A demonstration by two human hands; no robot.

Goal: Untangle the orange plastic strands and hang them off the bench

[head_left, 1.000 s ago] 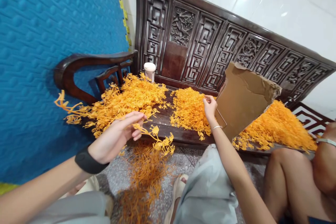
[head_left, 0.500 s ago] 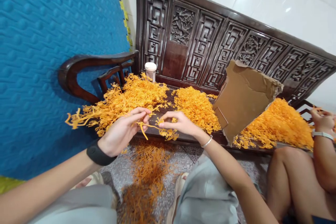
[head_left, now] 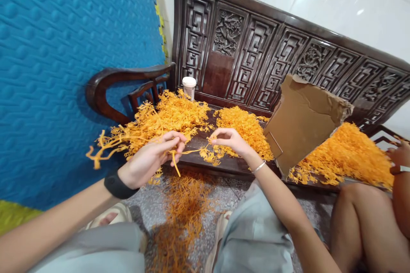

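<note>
Two hands at frame centre — left hand [head_left: 150, 160] and right hand [head_left: 231, 140] each pinched shut on one orange sprig [head_left: 192, 152], above the table [head_left: 224, 163].

readable text: none | white-lidded jar [head_left: 188, 87]: label too small and blurred to make out | cardboard sheet [head_left: 303, 119]: plain brown, no print showing | carved backrest [head_left: 243, 57]: fretwork and a relief panel only, no characters legible | blue foam wall mat [head_left: 64, 59]: embossed pattern, no lettering
</note>
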